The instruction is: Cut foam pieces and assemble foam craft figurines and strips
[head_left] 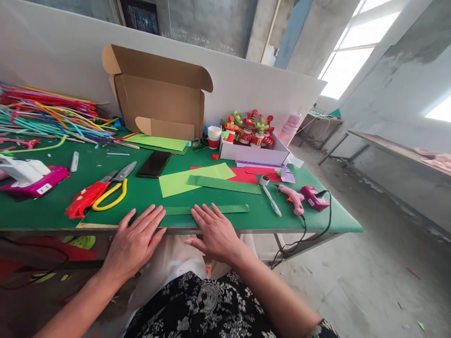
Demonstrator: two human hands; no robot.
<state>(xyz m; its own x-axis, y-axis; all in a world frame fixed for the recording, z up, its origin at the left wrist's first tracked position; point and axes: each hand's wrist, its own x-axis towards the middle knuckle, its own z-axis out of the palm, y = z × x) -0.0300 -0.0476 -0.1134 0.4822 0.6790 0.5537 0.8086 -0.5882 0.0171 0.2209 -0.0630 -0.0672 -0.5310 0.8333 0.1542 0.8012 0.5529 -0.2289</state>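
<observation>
I find left hand [134, 241] and right hand [217, 233] flat, gripping nothing — nearest green strip [234, 208] apparently cut, unfolded; any shaping, I judge, remains.

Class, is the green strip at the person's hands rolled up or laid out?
Laid out: the green strip runs straight, visible either side of the right hand.

right hand [216, 233] hides part of the green strip [233, 208]; left edge crops the pipe cleaners [45, 116]
</observation>
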